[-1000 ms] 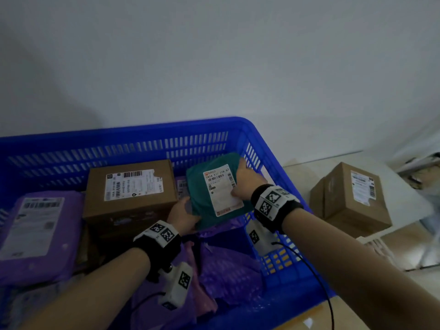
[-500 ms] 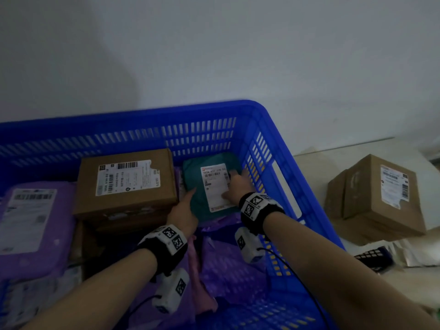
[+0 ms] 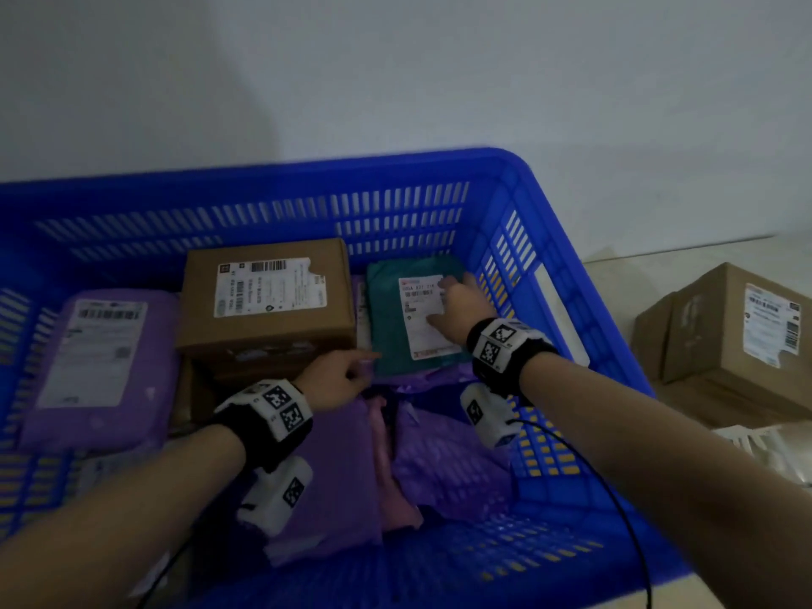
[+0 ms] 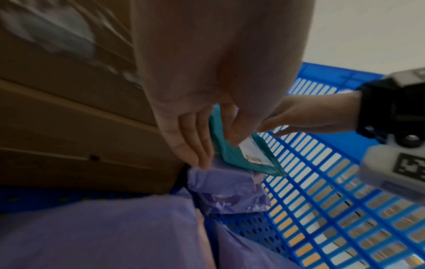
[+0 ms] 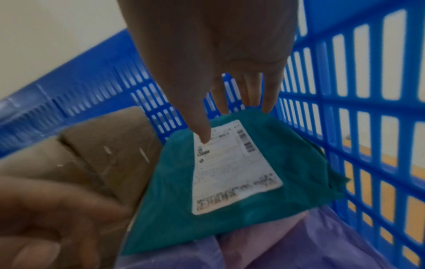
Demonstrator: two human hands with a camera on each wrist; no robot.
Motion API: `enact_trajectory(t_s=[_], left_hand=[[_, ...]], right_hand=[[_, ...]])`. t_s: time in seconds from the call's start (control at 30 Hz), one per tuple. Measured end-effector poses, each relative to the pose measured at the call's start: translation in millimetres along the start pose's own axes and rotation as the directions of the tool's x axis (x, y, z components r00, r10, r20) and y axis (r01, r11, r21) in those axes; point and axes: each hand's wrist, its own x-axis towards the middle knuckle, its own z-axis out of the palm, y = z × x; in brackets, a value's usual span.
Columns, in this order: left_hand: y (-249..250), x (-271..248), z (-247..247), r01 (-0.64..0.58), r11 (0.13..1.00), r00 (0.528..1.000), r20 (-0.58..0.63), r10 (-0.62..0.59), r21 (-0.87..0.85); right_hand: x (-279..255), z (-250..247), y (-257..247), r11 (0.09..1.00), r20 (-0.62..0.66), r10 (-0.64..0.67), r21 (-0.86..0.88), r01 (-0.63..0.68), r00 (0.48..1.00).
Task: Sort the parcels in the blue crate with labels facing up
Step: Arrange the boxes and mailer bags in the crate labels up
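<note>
Head view: since half a second ago, the left hand (image 3: 336,378) has drawn back toward the near corner of the teal parcel (image 3: 391,327), which lies label up in the far right corner of the blue crate (image 3: 567,301). The right hand (image 3: 457,312) rests flat on its white label (image 3: 421,316), fingers straight and apart. A brown box (image 3: 268,296) sits left of the parcel, a purple bag (image 3: 99,367) further left, and more boxes (image 3: 729,336) outside on the right by a pale wall.

Left wrist view: left fingers (image 4: 190,145) straight and together, thumb touching the teal parcel (image 4: 232,156) at its edge.

Right wrist view: thumb (image 5: 202,127) on the label (image 5: 230,167), fingertips at the parcel's far edge, holding nothing.
</note>
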Motion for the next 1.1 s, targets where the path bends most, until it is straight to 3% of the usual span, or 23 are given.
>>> enact_trajectory(t_s=[0.1, 0.2, 0.3, 0.37, 0.53, 0.7, 0.9, 1.0, 1.1], left_hand=[[-23, -16, -14, 0.072, 0.997, 0.997, 0.011, -0.072, 0.022], [-48, -29, -22, 0.184, 0.982, 0.983, 0.001, -0.184, -0.031], [-69, -37, -23, 0.322, 0.945, 0.946, 0.032, -0.321, -0.053], [-81, -39, -21, 0.395, 0.918, 0.918, 0.031, -0.395, -0.027], [-93, -41, -15, 0.507, 0.860, 0.862, 0.054, -0.504, -0.061], [-104, -46, -6, 0.602, 0.771, 0.797, 0.102, -0.595, -0.207], [-117, -44, 6, 0.670, 0.632, 0.735, 0.228, -0.639, -0.389], [-120, -43, 10, 0.663, 0.614, 0.736, 0.227, -0.637, -0.428], [-121, -43, 9, 0.655, 0.613, 0.743, 0.229, -0.629, -0.442]], right_hand=[[-15, -9, -9, 0.993, 0.093, -0.115, 0.049, 0.111, 0.989], [-33, 1, -19, 0.957, 0.298, -0.254, 0.218, 0.193, 0.920], [-46, 27, -28, 0.947, 0.456, -0.267, 0.285, 0.145, 0.849], [-51, 47, -35, 0.966, 0.515, -0.244, 0.202, 0.160, 0.821], [-61, 86, -55, 0.963, 0.547, -0.220, -0.010, 0.269, 0.808], [-57, 111, -57, 0.980, 0.515, -0.162, -0.015, 0.198, 0.841], [-50, 127, -53, 0.985, 0.461, -0.130, 0.165, 0.060, 0.878], [-51, 131, -53, 0.942, 0.495, -0.099, 0.325, -0.078, 0.863], [-52, 134, -53, 0.917, 0.513, -0.094, 0.378, -0.126, 0.853]])
